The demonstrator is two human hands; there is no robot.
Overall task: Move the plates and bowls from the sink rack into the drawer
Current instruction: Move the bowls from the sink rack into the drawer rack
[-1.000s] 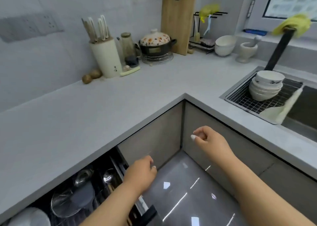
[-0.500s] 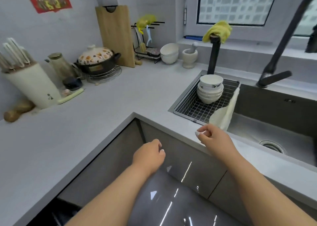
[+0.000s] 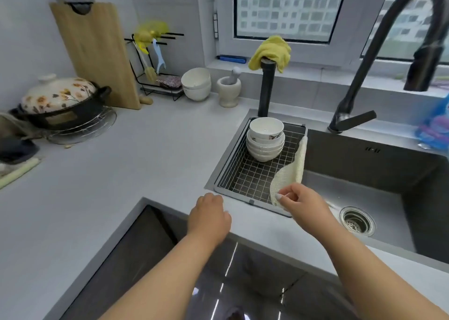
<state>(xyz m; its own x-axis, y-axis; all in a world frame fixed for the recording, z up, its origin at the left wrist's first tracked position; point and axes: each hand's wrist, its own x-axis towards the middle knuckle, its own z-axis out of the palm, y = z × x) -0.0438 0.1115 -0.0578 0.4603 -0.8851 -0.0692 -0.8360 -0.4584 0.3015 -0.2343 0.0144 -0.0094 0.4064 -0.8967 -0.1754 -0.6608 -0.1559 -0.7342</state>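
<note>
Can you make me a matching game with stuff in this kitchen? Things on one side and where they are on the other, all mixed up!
Things:
1. stack of white bowls
2. yellow cloth
3. flowered pot lid
4. pestle

Places:
A. standing in the stone mortar
B. on the black pot
C. on the wire sink rack
D. draped over the black post behind the sink

Pairs: 1-C, 2-D, 3-B, 4-A
</note>
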